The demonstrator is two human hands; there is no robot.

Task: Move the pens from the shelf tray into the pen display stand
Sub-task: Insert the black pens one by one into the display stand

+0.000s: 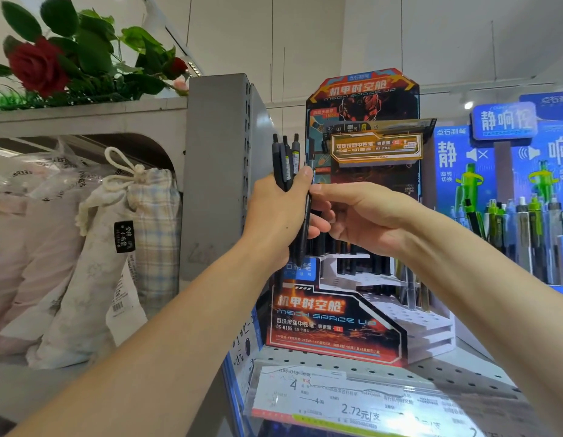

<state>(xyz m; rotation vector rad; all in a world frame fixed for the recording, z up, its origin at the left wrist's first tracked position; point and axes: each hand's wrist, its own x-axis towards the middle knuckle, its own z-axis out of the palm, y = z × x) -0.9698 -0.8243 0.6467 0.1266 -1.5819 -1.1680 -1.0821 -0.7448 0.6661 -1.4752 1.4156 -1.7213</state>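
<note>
Grey metal shelf [431,370] with little holes runs across the bottom, from six o'clock out to four o'clock. It carries the stands, so it has to be flat and strong.

On it, in the middle of my view, sits the tall cardboard pen display stand [362,222], black, orange and blue, with white steps full of holes. The steps go up like stairs, so I think every pen can be seen. Some dark pens already stand in the back rows. Many front holes have no pen yet.

At three o'clock is a blue cardboard stand with green and grey pens [507,197]. At nine o'clock lie soft cloth bags with a rope tie [116,234]. At eleven o'clock is a red rose with green leaves [37,64].

My left hand [274,212] is curled round a bunch of black pens [286,159]. It holds them upright, tops up, just in front of the stand and a bit to its left. That keeps them ready and close.

My right hand [362,216] comes in from three o'clock. Its fingers [321,230] and thumb pinch one long black pen [305,228] that hangs down from the bunch. I think I am pulling it free to drop it in a hole.

I cannot see the shelf tray.
</note>
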